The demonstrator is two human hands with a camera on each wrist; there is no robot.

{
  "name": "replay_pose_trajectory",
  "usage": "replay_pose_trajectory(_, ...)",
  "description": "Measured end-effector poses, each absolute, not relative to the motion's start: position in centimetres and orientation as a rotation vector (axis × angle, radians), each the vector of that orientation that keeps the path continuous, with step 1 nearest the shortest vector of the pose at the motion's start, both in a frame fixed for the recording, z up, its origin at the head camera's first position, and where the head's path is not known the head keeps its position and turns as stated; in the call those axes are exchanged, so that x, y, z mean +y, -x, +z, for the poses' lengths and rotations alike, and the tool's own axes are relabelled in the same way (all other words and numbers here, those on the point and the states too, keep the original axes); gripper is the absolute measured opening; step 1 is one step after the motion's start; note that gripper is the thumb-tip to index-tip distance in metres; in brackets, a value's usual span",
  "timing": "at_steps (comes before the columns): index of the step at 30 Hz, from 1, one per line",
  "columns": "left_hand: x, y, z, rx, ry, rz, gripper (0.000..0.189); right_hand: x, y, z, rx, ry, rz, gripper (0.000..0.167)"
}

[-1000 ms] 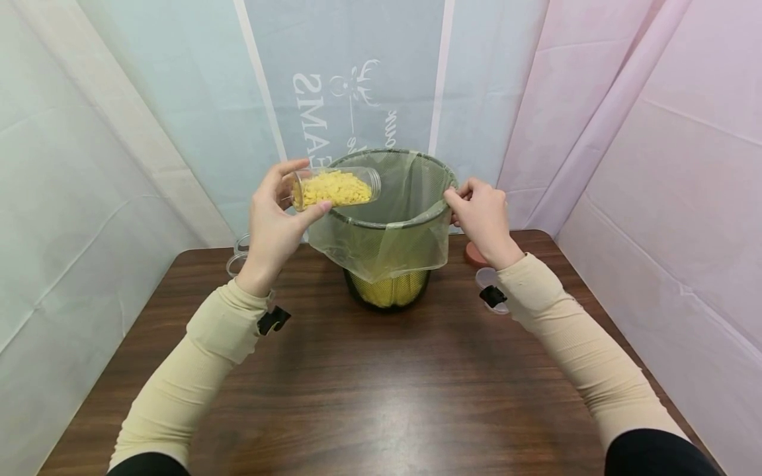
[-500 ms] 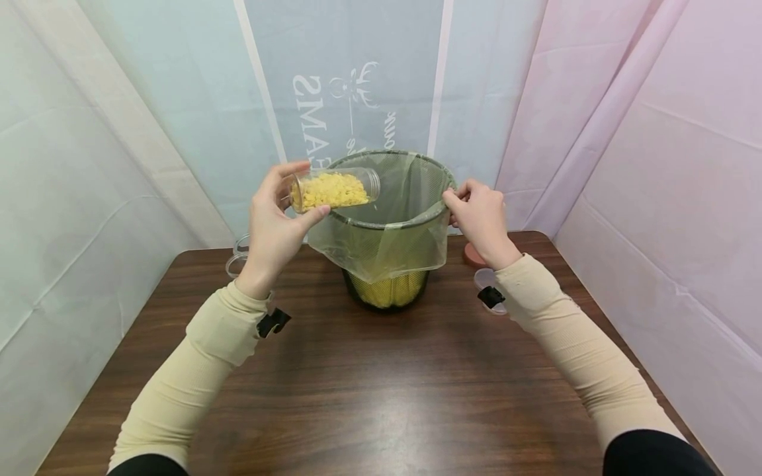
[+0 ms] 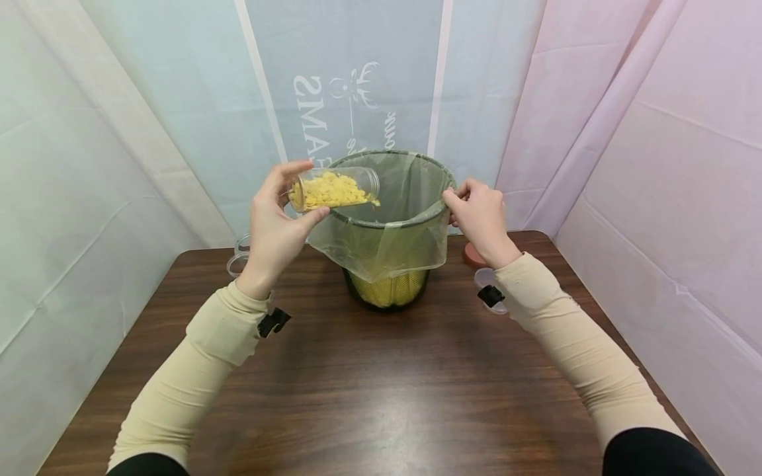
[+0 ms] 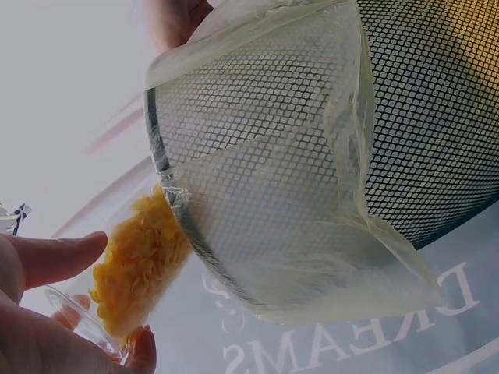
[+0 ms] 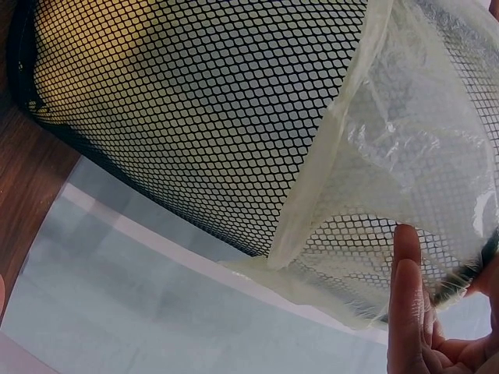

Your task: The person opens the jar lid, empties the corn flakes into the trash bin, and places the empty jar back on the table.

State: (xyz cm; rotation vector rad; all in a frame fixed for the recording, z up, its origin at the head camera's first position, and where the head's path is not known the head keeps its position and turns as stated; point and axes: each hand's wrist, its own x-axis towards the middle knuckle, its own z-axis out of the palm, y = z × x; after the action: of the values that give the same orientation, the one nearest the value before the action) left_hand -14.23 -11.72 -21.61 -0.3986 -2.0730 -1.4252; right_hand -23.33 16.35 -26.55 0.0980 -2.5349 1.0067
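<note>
My left hand (image 3: 276, 221) holds a clear plastic jar (image 3: 357, 175) on its side, fingers and thumb around its base end. Small yellow pieces (image 3: 333, 190) fill much of the jar, and a few lie at its mouth, over the left rim of a black mesh bin (image 3: 387, 294). A thin pale-yellow bag (image 3: 381, 254) lines the bin and folds down outside the rim. At the rim's right side my right hand (image 3: 479, 215) pinches the bag's edge against the bin. The right wrist view shows its index finger (image 5: 405, 288) extended along the bag.
On the wooden table (image 3: 381, 383), clear round lids (image 3: 237, 264) lie at left behind my wrist. A reddish lid (image 3: 474, 255) and a clear container lid (image 3: 487, 281) lie right of the bin. Fabric curtains (image 3: 196, 99) enclose the back and sides.
Yellow pieces have shifted inside the jar, and a few now sit at its mouth. A small piece was dropping below the mouth half a second ago. Both hands stay almost still.
</note>
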Motion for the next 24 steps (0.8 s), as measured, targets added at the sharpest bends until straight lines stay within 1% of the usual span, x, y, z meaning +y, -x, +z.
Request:
replay_pose_trajectory(8,-11.5,13.7,-21.3,-2.07,0.428,-1.383,0.053,16.4,23.4,-26.6,-2.535,-0.106,0.989,0.029)
replay_pose_trajectory(16,-11.3,13.7,-21.4,-2.042,0.474,-1.328,0.053,16.4,23.3,-26.6,-2.534,-0.108,0.996,0.029)
replay_pose_trajectory(20,-11.6,14.4,-22.0,-2.041,0.484,-1.274,0.054,16.4,23.3,-26.6,-2.535,-0.104,0.993,0.03)
replay_pose_trajectory(24,-12.2,15.6,-22.8,-2.037,0.476,-1.263,0.061,16.4,23.3,-26.5,-2.535,-0.1,0.992,0.03)
